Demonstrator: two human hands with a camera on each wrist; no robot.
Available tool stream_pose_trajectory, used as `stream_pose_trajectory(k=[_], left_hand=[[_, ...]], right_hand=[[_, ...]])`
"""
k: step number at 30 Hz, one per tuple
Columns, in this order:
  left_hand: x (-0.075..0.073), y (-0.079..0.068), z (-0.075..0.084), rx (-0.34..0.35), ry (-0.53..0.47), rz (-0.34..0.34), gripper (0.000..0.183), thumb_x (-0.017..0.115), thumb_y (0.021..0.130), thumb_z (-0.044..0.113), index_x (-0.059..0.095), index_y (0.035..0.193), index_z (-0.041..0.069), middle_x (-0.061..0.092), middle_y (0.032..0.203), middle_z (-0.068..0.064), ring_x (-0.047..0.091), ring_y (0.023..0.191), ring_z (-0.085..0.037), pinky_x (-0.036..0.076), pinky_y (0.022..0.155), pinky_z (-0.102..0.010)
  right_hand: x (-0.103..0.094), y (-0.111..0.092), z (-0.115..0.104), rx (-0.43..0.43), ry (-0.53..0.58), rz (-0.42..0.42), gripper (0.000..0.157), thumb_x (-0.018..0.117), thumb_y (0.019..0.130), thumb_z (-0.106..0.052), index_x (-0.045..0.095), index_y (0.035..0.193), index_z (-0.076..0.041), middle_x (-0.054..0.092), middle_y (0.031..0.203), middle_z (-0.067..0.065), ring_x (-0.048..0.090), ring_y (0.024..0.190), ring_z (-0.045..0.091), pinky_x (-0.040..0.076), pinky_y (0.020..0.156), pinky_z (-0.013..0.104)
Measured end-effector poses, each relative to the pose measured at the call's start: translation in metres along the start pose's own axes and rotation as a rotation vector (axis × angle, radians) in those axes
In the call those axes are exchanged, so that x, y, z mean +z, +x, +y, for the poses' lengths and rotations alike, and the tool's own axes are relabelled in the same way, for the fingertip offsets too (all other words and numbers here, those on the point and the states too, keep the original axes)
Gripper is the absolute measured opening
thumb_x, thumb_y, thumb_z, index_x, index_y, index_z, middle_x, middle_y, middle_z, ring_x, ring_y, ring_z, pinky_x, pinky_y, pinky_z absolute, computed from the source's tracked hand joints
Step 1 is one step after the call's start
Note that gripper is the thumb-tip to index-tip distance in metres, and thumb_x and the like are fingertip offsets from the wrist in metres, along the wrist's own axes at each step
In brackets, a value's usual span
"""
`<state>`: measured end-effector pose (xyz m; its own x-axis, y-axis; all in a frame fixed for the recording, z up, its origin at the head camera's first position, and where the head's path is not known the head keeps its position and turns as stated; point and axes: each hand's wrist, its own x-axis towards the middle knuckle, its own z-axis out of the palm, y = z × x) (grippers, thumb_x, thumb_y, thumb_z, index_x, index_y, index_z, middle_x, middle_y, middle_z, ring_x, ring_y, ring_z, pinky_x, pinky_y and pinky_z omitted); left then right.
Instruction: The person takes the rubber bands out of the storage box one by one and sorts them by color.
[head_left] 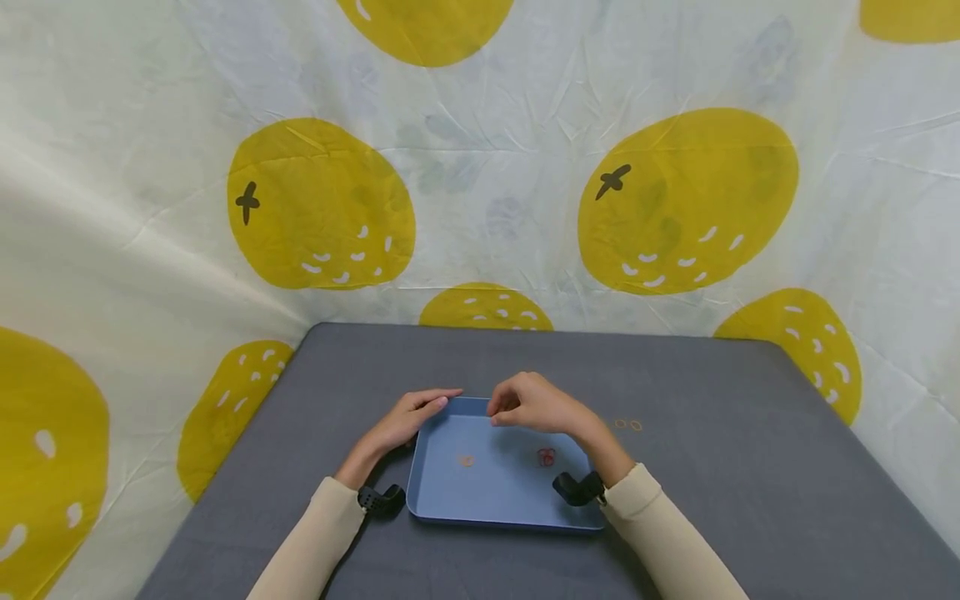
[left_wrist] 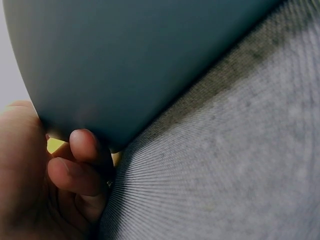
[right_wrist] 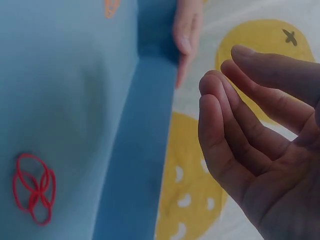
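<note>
A blue tray (head_left: 498,492) lies on the table, with my left hand (head_left: 411,417) at its far left corner. That hand grips the rim, its thumb over the edge and its curled fingers (left_wrist: 80,175) against the outer wall in the left wrist view. My right hand (head_left: 536,404) hovers above the tray's far side, fingers loosely bent, thumb apart from them and nothing held. Inside the tray, red rubber bands (head_left: 546,457) lie in an overlapping cluster at the right. A small group of orange rubber bands (head_left: 467,461) sits at the left.
Two orange-yellow rubber bands (head_left: 628,425) lie on the grey tablecloth (head_left: 712,467) to the right of the tray. A white curtain (head_left: 495,200) printed with yellow fruit hangs behind the table and along its sides.
</note>
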<state>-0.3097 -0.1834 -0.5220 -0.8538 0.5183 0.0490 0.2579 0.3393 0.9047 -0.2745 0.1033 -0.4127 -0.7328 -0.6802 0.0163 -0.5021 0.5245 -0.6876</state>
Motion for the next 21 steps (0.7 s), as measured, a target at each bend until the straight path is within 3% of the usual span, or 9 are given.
stream_pose_trajectory(k=[2, 9, 16, 20, 21], left_hand=[[0.0, 0.0, 0.0, 0.001, -0.005, -0.004, 0.042, 0.046, 0.111, 0.039, 0.059, 0.149, 0.026, 0.062, 0.145, -0.012, 0.037, 0.039, -0.012, 0.043, 0.047, -0.028], [-0.001, 0.002, 0.002, 0.009, -0.004, -0.005, 0.041, 0.046, 0.111, 0.039, 0.059, 0.148, 0.025, 0.061, 0.147, -0.011, 0.046, 0.046, -0.013, 0.042, 0.048, -0.028], [0.0, 0.0, 0.0, 0.012, -0.005, -0.001, 0.041, 0.046, 0.111, 0.038, 0.059, 0.148, 0.025, 0.061, 0.146, -0.013, 0.033, 0.037, -0.012, 0.038, 0.043, -0.028], [-0.001, 0.0, 0.0, 0.019, -0.005, 0.0, 0.041, 0.046, 0.111, 0.037, 0.059, 0.148, 0.024, 0.061, 0.146, -0.013, 0.033, 0.039, -0.01, 0.038, 0.043, -0.027], [-0.001, 0.001, -0.001, 0.024, -0.003, 0.001, 0.041, 0.047, 0.111, 0.037, 0.059, 0.148, 0.024, 0.061, 0.147, -0.013, 0.038, 0.044, -0.008, 0.039, 0.046, -0.026]], right_hand=[[0.003, 0.005, 0.0, 0.0, -0.012, -0.017, 0.01, 0.075, 0.095, -0.012, 0.079, 0.1, -0.005, 0.077, 0.092, -0.001, 0.067, 0.078, 0.004, 0.056, 0.073, 0.022], [0.012, 0.019, 0.003, -0.011, -0.027, -0.065, 0.01, 0.074, 0.094, -0.008, 0.08, 0.1, -0.003, 0.078, 0.093, -0.001, 0.068, 0.08, 0.005, 0.057, 0.074, 0.022], [0.027, 0.032, 0.012, -0.017, -0.002, -0.132, 0.009, 0.077, 0.09, -0.005, 0.08, 0.099, -0.003, 0.078, 0.089, 0.001, 0.067, 0.076, 0.004, 0.056, 0.072, 0.022], [0.036, 0.037, 0.013, -0.04, -0.041, -0.164, 0.007, 0.077, 0.088, -0.003, 0.08, 0.095, -0.004, 0.076, 0.084, 0.0, 0.063, 0.071, 0.001, 0.054, 0.067, 0.02], [0.038, 0.038, 0.013, -0.043, -0.046, -0.171, 0.007, 0.078, 0.088, -0.002, 0.08, 0.094, -0.005, 0.076, 0.083, -0.001, 0.062, 0.07, 0.0, 0.054, 0.066, 0.019]])
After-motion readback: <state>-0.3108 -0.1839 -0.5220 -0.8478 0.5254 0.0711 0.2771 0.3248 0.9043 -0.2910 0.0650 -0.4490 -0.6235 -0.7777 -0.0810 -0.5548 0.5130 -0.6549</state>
